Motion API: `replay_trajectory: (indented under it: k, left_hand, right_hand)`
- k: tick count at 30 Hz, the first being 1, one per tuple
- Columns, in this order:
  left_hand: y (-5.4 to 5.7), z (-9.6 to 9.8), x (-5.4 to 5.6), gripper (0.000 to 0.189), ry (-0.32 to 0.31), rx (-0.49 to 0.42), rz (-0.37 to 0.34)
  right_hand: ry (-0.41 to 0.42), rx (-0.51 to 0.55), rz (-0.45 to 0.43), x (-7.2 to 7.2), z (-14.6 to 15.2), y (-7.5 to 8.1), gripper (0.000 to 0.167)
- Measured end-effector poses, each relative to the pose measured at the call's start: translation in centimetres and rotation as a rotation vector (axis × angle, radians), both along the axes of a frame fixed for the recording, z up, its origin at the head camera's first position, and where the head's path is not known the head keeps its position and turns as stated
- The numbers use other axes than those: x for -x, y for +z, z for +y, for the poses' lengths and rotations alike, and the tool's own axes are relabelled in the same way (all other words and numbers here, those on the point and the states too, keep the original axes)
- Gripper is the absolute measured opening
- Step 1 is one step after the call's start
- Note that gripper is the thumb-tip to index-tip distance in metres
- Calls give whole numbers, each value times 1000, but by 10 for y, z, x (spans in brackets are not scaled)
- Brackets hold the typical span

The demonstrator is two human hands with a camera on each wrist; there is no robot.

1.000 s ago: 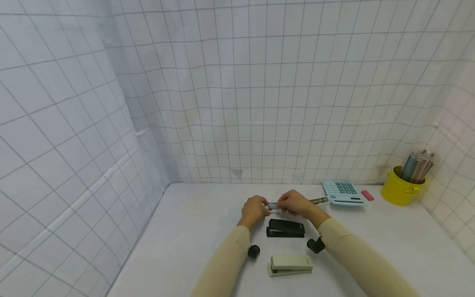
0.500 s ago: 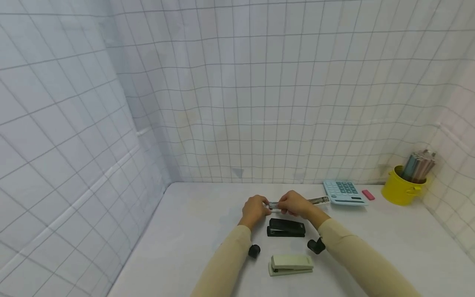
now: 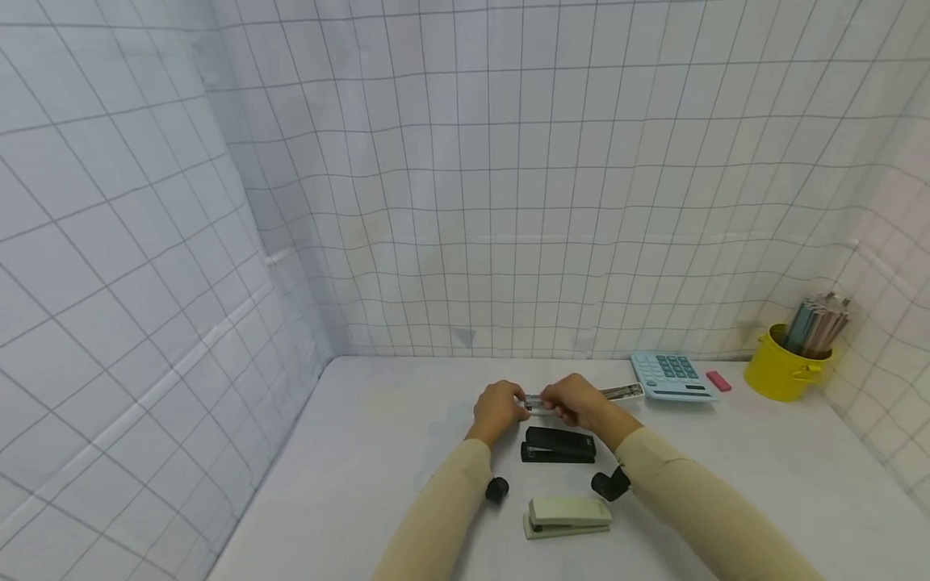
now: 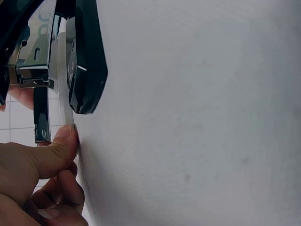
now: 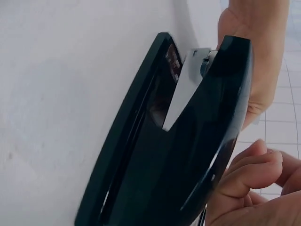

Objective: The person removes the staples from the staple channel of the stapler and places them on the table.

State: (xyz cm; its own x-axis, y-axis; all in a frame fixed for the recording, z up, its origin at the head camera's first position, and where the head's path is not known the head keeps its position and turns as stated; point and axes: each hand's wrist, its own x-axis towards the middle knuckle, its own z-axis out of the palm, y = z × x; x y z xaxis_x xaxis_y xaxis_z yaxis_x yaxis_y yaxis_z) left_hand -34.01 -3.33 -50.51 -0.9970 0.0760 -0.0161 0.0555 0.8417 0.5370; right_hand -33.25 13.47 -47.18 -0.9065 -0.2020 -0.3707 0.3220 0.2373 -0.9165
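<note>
At the back of the table lies a long white stapler (image 3: 628, 394), swung open so its metal channel shows. My left hand (image 3: 498, 411) pinches its left end; in the left wrist view the thumb (image 4: 66, 139) presses along a white strip. Over its middle, my right hand (image 3: 574, 399) has curled fingers gripping at the channel, its fingertips mostly hidden. In the right wrist view those fingers (image 5: 249, 176) are bent behind a black stapler (image 5: 188, 155). That black stapler stands on the table just in front of both hands, large in both wrist views.
A pale green stapler (image 3: 568, 516) sits nearer me, between the forearms. To the right are a light blue calculator (image 3: 674, 378), a pink eraser-like block (image 3: 718, 381) and a yellow bucket (image 3: 776, 373) of pencils. Gridded cloth (image 3: 479, 202) hangs behind the white table (image 3: 378, 452).
My right wrist has shifted slightly left, and the fingers have turned a little over the white stapler's channel. The left hand and the other things have stayed in place.
</note>
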Motion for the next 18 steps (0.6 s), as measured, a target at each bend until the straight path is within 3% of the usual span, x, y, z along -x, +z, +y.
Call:
replay_trajectory:
  k: [4,9,18]
  left_hand:
    - [1,1,-1,23,5,0,1]
    - [0,0,-1,23,1,-2,-5]
    - [2,0,-2,25,-1,-12,-6]
  right_hand:
    - [-84,79,-55,-1,-1,-2,18]
    - [-146,116,-26,-2,-5,-9,14]
    - [-146,100,-5,2,-14,-3,11]
